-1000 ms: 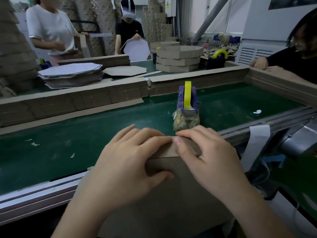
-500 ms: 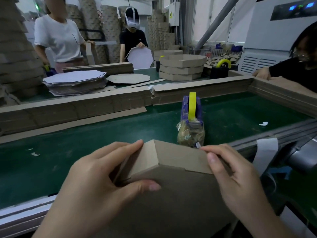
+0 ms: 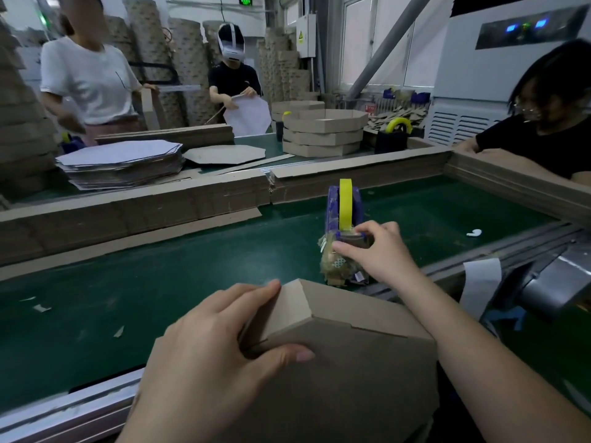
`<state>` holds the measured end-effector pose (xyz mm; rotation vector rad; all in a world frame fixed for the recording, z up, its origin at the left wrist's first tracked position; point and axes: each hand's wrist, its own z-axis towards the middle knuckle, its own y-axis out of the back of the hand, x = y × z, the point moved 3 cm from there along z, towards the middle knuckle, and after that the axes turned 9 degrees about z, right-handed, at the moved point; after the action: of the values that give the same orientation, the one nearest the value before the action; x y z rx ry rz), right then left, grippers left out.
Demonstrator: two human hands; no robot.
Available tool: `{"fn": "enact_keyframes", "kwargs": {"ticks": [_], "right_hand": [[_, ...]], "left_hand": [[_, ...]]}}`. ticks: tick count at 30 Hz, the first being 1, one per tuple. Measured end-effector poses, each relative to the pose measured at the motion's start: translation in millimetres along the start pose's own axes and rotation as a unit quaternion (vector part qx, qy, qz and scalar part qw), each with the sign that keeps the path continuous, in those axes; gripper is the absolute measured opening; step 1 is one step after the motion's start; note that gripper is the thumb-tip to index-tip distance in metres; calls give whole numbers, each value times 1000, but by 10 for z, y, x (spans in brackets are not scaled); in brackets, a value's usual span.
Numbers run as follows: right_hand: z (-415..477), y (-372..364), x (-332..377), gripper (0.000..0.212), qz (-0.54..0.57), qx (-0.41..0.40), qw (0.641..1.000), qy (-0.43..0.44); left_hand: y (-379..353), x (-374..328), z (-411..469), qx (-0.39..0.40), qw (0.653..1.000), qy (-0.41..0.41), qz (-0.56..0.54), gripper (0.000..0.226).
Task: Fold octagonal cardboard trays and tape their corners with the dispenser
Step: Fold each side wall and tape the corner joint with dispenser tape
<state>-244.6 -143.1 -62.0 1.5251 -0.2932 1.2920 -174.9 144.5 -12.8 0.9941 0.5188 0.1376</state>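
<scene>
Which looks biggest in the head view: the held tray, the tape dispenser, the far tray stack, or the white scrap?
1. The tray, though it is nearest the camera.
2. The dispenser and tray stack look alike; the stack is farther.
3. The white scrap.

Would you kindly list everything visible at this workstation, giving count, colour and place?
cardboard tray: one, brown, near edge of the belt
tape dispenser: one, blue with yellow roll, on the belt beyond the tray
conveyor belt: one, green, across the middle
cardboard strips: stacked, brown, along the belt's far side
folded trays: one stack, brown, far table
flat blanks: one pile, white-topped, far left
second dispenser: one, dark with yellow roll, far table right
other people: three, two in black, one in white, beyond the belt
left hand: grips the tray's folded corner
right hand: pinches at the dispenser's front
</scene>
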Motion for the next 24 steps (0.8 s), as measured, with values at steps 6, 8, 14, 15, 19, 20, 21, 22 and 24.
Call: {"fn": "enact_keyframes", "kwargs": {"ticks": [6,8,14,15,19,20,21,22,24], "right_hand": [[105,106,-108,41,46,-12,998,30],[144,189,-129,38,51,-16,998,18],[240,336,-28,15,183,41,976,-109],[247,349,-14,15,218,34,967,-127],[264,315,49,15,307,-13,932,-191],[265,304,73,14,319,-16,926,-203],[269,308,92,14,333,-20,919,-210],[284,328,97,16,346,-27,913,-213],[333,400,81,20,341,-60,916,-202]], "left_hand": [[-11,14,25,8,1000,1,14,87],[-16,5,32,6,1000,2,13,86],[-33,-18,32,12,1000,2,14,85],[-35,-22,33,10,1000,2,15,85],[-47,-51,58,2,1000,-7,19,83],[-49,-57,63,2,1000,-8,20,83],[-48,-59,65,2,1000,-10,20,83],[-46,-60,65,1,1000,-10,20,82],[-38,-54,57,-5,1000,-11,20,81]]}}
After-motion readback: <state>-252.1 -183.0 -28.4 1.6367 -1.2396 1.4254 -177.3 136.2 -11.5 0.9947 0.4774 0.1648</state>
